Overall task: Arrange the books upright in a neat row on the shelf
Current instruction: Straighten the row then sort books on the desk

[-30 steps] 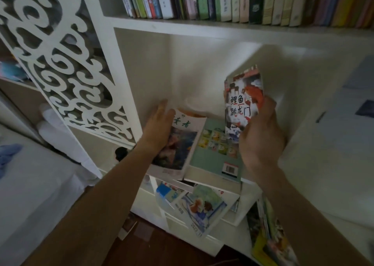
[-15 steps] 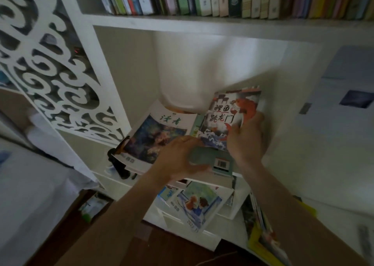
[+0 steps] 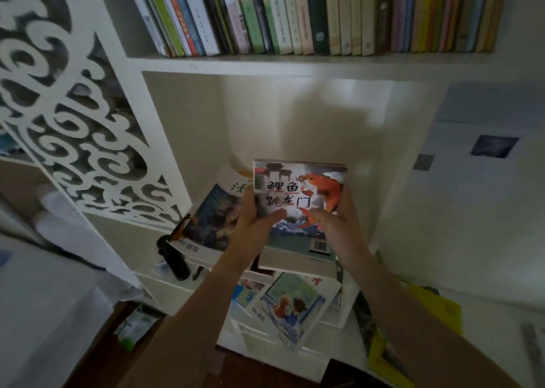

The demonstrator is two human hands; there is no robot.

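Nearest the camera, at 6 o'clock, an illustrated magazine (image 3: 290, 306) hangs over the front edge of the lower ledge, with more loose books (image 3: 383, 343) leaning at 5 o'clock. None of these stands upright.

Further in, 2 hands hold 1 carp-cover book (image 3: 299, 198) near frame centre, above the middle shelf (image 3: 177, 287). The left hand (image 3: 255, 224) grips the book's left edge, fingers curled behind and thumb pressed on the cover. The right hand (image 3: 339, 221) grips the right edge in the same way. The book is tilted back, cover toward the camera, and not yet stood on its lower edge.

Beneath it lie a teal book (image 3: 298, 247) and, at 9 o'clock of the carp book, a dark-cover magazine (image 3: 211, 216). Both lie flat.

Farthest, at 12 o'clock, the upper shelf (image 3: 265, 63) carries a full row of upright books (image 3: 309, 12).

Judgement: the upper row appears complete; the middle shelf is barely begun, with at least 3 items left, plus the lower stock.
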